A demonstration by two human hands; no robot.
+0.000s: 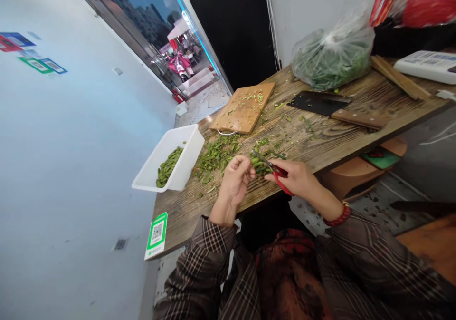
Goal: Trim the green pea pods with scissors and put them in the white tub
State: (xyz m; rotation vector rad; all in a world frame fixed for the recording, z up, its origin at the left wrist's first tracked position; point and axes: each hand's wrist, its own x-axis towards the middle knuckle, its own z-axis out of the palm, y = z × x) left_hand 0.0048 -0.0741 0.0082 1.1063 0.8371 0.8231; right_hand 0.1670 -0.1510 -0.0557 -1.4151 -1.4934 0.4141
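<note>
My right hand (297, 178) grips red-handled scissors (281, 179), whose metal blades point left toward my other hand. My left hand (237, 179) is closed in a pinch, with a green soybean pod (254, 160) at its fingertips beside the blades. Under and around both hands, more green pods and trimmings (219, 153) lie scattered on the wooden table. To the left, a white plastic tub (192, 156) holds a heap of pods (169, 166).
Behind the pile lies a cutting board (237, 108) with green bits on it. A cleaver (320, 103) rests at the right, near a tied plastic bag of greens (331, 61). Wooden strips (399, 77) and a white device (427, 65) are farther right. A QR-code card (156, 234) marks the left corner.
</note>
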